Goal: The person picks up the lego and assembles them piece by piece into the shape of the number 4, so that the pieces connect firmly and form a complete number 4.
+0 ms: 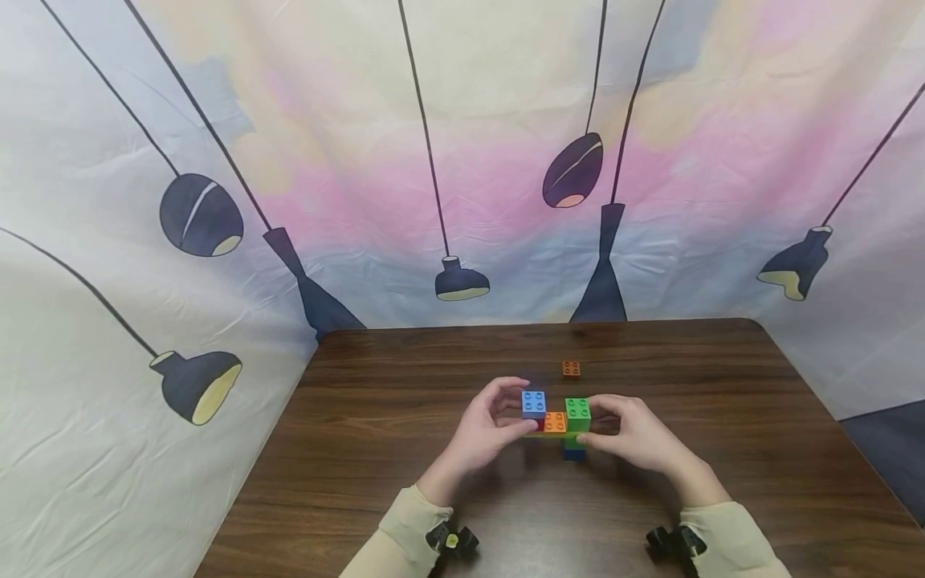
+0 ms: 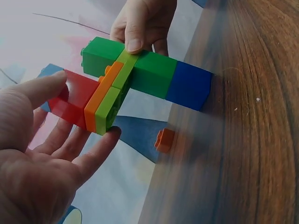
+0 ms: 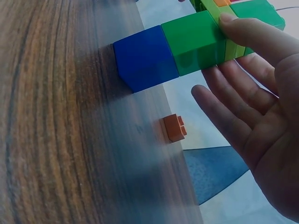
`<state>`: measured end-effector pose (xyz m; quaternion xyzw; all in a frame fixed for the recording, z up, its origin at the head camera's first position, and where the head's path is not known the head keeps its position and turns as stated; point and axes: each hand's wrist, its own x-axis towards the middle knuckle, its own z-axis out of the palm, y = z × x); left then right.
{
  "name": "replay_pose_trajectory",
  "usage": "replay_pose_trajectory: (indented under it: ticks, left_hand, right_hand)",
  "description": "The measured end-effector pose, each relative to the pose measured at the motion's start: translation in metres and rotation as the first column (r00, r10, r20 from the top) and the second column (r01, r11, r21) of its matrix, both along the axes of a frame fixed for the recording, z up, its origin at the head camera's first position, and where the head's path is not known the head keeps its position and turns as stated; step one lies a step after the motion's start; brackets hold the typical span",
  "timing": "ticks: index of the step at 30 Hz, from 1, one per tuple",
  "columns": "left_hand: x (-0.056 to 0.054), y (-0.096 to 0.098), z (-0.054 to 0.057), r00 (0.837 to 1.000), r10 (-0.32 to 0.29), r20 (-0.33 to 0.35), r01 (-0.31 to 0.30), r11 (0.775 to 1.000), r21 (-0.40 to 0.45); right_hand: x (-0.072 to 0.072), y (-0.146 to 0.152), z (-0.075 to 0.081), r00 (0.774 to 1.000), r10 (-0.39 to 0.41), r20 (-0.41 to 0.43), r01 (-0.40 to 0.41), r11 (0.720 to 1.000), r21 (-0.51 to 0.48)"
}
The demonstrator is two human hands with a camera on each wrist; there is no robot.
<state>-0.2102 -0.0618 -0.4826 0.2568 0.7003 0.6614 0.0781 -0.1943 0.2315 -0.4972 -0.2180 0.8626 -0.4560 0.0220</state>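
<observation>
A structure of toy building bricks stands between both hands on the wooden table. Its base is a dark blue brick (image 3: 147,58), with a green brick (image 2: 153,73) stacked on it. A long lime brick (image 2: 108,109) lies across the top and juts out leftward. On the lime piece sit a thin orange brick (image 1: 555,422), a red brick (image 2: 74,99) topped by a light blue brick (image 1: 533,404), and an upper green brick (image 1: 577,413). My left hand (image 1: 482,429) pinches the red brick's end. My right hand (image 1: 636,433) grips the other side, thumb on the lime brick.
A loose orange brick (image 1: 572,368) lies on the table (image 1: 405,377) behind the structure. Past the table's far edge hangs a cloth backdrop (image 1: 347,144) printed with lamps. Dark wrist cameras (image 1: 451,540) are strapped at both sleeves.
</observation>
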Motion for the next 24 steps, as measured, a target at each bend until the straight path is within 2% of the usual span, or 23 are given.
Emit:
replay_pose_trajectory:
  ticks: [5,9,12,17,20,24]
  left_hand:
    - [-0.002,-0.001,-0.002,0.999,0.015,0.038,-0.016,1.000,0.003]
    - [-0.002,-0.001,-0.003,0.999,0.006,0.033,-0.006,1.000,0.004]
    - [-0.001,-0.001,-0.003,1.000,0.001,0.015,-0.001,1.000,-0.002]
    - [0.000,-0.001,-0.004,1.000,0.017,-0.002,-0.017,1.000,-0.020]
    - [-0.001,-0.001,-0.004,1.000,0.024,-0.009,-0.024,0.999,-0.022]
    - [-0.002,0.000,-0.003,1.000,0.028,-0.014,-0.028,0.999,-0.017]
  right_hand:
    - [-0.001,0.000,-0.002,1.000,0.007,-0.007,-0.007,1.000,-0.001]
    - [-0.002,0.004,-0.002,1.000,0.022,0.006,-0.023,1.000,0.017]
    - [-0.004,0.010,-0.004,0.994,0.066,0.086,-0.068,0.998,0.010]
    - [-0.007,0.023,-0.008,0.957,0.154,0.245,-0.144,0.988,-0.058]
    - [-0.009,0.030,-0.009,0.946,0.161,0.281,-0.144,0.986,-0.079]
    - [-0.011,0.036,-0.010,0.953,0.127,0.274,-0.119,0.992,-0.047]
